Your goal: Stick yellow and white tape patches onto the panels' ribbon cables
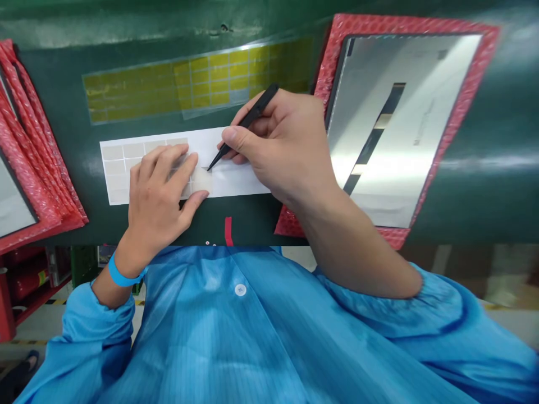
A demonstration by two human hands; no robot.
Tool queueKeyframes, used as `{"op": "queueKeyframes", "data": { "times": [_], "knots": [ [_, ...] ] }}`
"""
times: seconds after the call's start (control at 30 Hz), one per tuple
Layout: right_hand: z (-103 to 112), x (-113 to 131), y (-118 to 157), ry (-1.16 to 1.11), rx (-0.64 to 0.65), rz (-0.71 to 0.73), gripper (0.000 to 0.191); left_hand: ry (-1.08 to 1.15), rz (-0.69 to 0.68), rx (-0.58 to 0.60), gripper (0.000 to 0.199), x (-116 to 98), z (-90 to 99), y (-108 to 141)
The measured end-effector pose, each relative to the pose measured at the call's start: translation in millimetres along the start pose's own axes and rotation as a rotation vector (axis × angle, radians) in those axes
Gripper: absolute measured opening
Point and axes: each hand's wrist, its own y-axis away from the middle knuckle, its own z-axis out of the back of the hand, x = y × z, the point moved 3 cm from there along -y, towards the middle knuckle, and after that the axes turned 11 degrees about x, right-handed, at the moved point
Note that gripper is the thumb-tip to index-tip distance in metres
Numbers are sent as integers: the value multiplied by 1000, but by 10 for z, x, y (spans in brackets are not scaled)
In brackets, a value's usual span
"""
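Black tweezers [253,116] are pinched in my right hand [290,146], their tip touching or just over a white strip [117,192] of pale rectangular stickers. That strip lies flat on the green table. My left hand [158,196] rests on it with fingers spread, thumb and index finger beside the tweezer tip. Part of the sticker grid is hidden under this hand. Beyond the strip lie clear sheets with yellow rectangular labels [208,78]. To the right of my right hand is a silver panel [438,112] on red bubble wrap [467,112].
More red bubble wrap [46,163] with a panel [12,196] lies at the left of the green table [252,224]. A small red tape piece [228,231] is near the front edge. Red shelving [31,303] stands below left.
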Motion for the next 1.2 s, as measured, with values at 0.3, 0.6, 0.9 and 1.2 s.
{"op": "queueKeyframes", "data": {
  "times": [0.3, 0.6, 0.9, 1.2],
  "knots": [
    [-107, 53, 73, -95, -22, 82, 40, 0, 11, -8, 50, 5, 2, 0],
    [949, 227, 630, -151, -314, 45, 48, -20, -99, -103, 48, 48, 133, -80],
    [1583, 32, 1126, -206, -563, -91, 38, 132, -269, -206, 29, -929, -27, -395],
    [1479, 46, 1104, -232, -408, -142, 39, 166, -302, -141, 23, -1358, -390, -620]
  ]
}}
